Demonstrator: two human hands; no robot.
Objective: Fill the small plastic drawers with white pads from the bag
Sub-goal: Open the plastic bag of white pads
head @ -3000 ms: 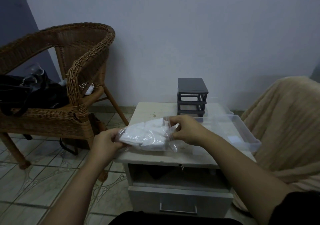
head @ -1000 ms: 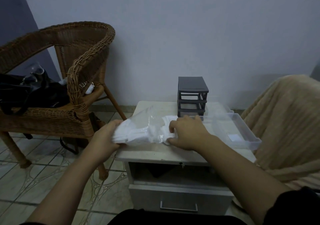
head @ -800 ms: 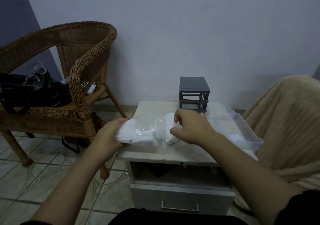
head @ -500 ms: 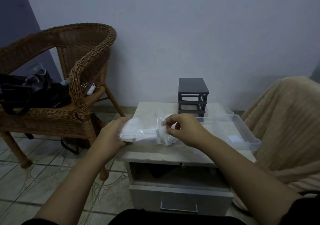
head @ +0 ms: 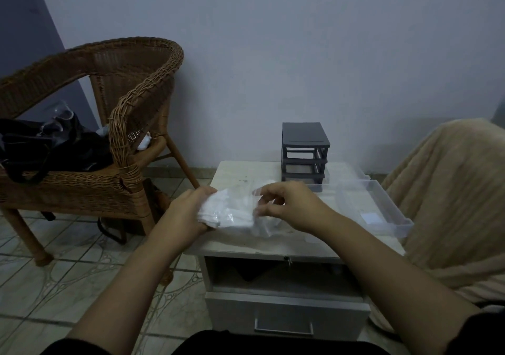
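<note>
The person sits facing a small bedside table (head: 246,242) pushed near the wall. Both hands meet over its front left part. The left hand (head: 188,212) is closed around the left end of a clear plastic bag (head: 262,226), gripping the stack of white pads (head: 226,212) inside it. The right hand (head: 287,204) is at the bag's other end with its fingers curled and loosely spread; the thumb and forefinger seem to pinch the thin plastic at the mouth, though the film is too blurred to be sure of the grip. The bag rests low, touching or just above the tabletop; I cannot tell which.

Behind the hands, toward the wall, stands a small dark grey drawer unit (head: 304,152) with its slots showing open frames. Just beside it to the right lie clear plastic drawers (head: 382,207), pulled out and set on the tabletop, one reaching over the right edge. The nearest one appears to have a small pale square on its floor.

A wicker chair (head: 109,125) stands to the left with a black bag (head: 54,147) on its seat. A beige blanket (head: 451,204) covers something on the right.
</note>
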